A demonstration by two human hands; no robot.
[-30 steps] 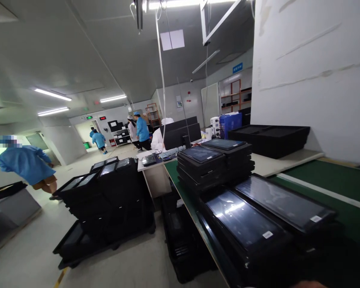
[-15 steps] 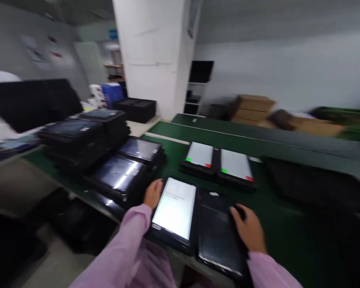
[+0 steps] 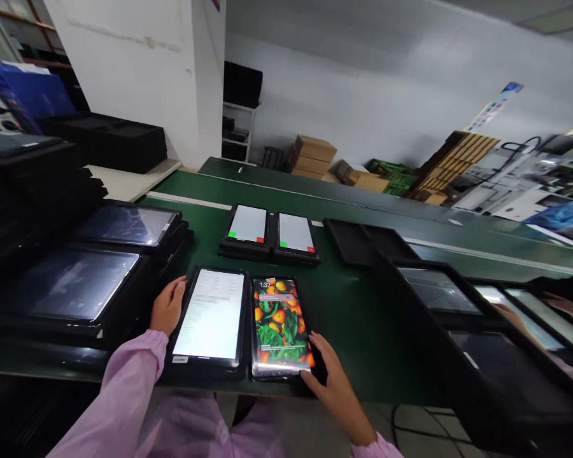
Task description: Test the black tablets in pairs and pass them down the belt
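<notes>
Two tablets lie side by side near the table's front edge. The left tablet (image 3: 210, 315) shows a white page of text. On the right tablet (image 3: 279, 324) a lock screen of orange fruit and green leaves is lit. My left hand (image 3: 168, 308) is closed at the left tablet's left edge, its fingers curled and partly hidden. My right hand (image 3: 334, 381) grips the right tablet's lower right edge, thumb near the bottom corner and index finger along the side. Behind them, two more tablets (image 3: 248, 224) with white screens and green and red corner patches lie in a black tray (image 3: 271, 254).
Stacked black trays with dark tablets (image 3: 81, 283) stand on the left. At right are an unfilled black tray (image 3: 363, 242) and trays of tablets (image 3: 439, 289), with another person's hand (image 3: 513, 318) beyond. Cardboard boxes (image 3: 314, 156) sit by the back wall.
My view has swung right from the room to the green table. Both hands have come into view at the two tablets. The right tablet's screen, dark half a second ago, is now lit.
</notes>
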